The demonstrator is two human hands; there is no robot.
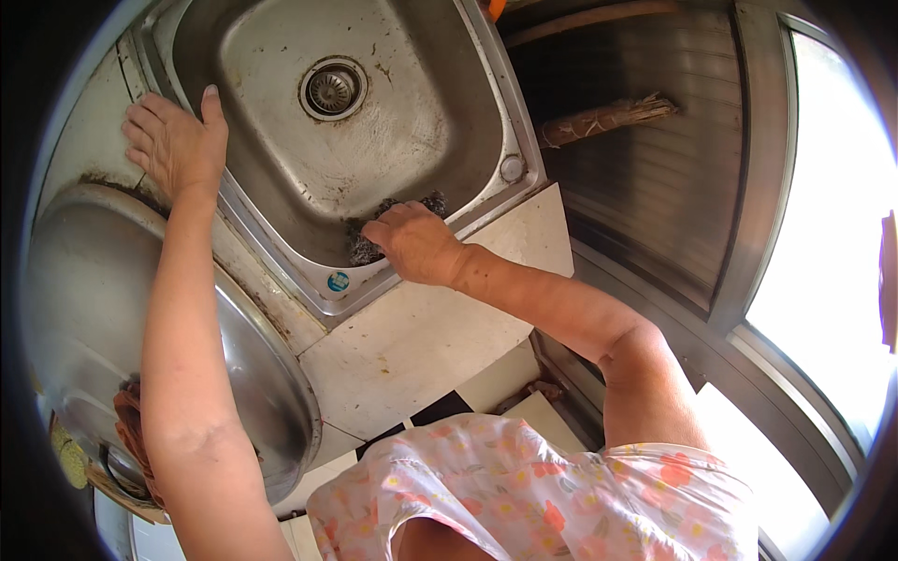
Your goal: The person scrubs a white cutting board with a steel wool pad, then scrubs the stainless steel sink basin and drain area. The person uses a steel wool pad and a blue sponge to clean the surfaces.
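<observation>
A stainless steel sink with brown specks on its floor lies before me, its drain strainer near the far side. My right hand grips a dark, wiry scouring pad against the near inner wall of the basin. Part of the pad shows beyond my fingers, the rest is hidden beneath them. My left hand rests at the sink's left rim and the tiled counter, fingers extended, holding nothing.
A large round metal basin leans on the counter at left, partly behind my left arm. Beyond the sink's right edge, a bundle of sticks lies by a sliding window frame. The tiled counter edge is nearest my body.
</observation>
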